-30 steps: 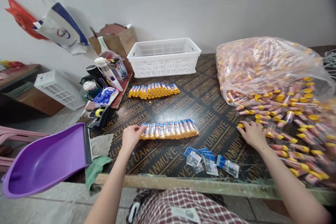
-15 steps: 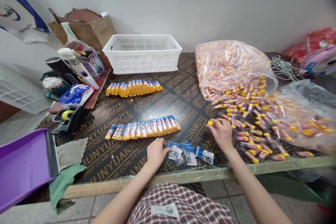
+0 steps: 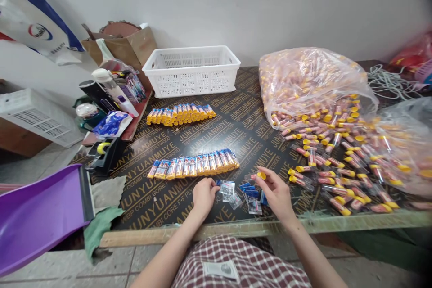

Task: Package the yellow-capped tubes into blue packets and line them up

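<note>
My right hand pinches a clear tube with a yellow cap, holding it above some small blue and clear packets. To the left, the fingertips of my left hand are pressed together at the edge of another packet. Just beyond my left hand lies a row of blue-labelled tubes with yellow ends. A second, stacked group of labelled tubes lies farther back. Many loose pink tubes with yellow caps are spread to the right of my right hand.
A white basket stands at the back by the wall. A big plastic bag of tubes slumps at the back right. On the left are a tape dispenser, bottles and a purple dustpan.
My right hand has moved left from the loose tubes to the packets, with a tube in its fingers. My left hand's fingers have closed at a packet's edge. The view has turned slightly left.
</note>
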Action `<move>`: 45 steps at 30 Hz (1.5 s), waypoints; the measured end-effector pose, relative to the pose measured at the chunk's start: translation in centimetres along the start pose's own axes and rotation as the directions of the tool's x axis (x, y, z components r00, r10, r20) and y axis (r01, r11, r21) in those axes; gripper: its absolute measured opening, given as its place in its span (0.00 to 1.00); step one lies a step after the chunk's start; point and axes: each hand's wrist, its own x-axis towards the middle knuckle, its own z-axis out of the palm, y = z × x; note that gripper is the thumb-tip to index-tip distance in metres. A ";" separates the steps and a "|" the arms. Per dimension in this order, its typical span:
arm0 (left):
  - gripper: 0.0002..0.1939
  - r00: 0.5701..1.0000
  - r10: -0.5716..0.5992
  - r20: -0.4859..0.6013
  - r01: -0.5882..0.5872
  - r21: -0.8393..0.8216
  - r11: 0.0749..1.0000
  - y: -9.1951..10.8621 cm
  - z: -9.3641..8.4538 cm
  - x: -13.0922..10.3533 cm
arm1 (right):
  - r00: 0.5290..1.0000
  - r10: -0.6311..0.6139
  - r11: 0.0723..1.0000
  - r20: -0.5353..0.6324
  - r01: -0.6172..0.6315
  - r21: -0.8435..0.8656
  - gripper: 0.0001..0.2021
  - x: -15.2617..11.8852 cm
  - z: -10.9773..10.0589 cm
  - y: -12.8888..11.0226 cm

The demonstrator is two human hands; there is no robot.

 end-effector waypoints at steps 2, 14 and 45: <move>0.06 1.000 -0.009 -0.009 0.009 -0.062 0.998 -0.2 -0.1 0.1 | 1.000 0.008 1.000 0.012 -0.008 -0.023 0.17 -0.5 0.2 -0.2; 0.21 0.956 -0.166 0.241 0.285 -0.892 0.350 1.6 -2.3 -1.4 | 0.996 -0.091 0.990 0.007 0.089 0.105 0.07 -3.7 2.1 -2.7; 0.18 0.983 -0.136 0.125 0.164 -0.928 0.335 2.1 -2.9 -1.5 | 0.956 -0.287 0.957 -0.063 0.284 -0.053 0.15 -4.9 2.5 -3.6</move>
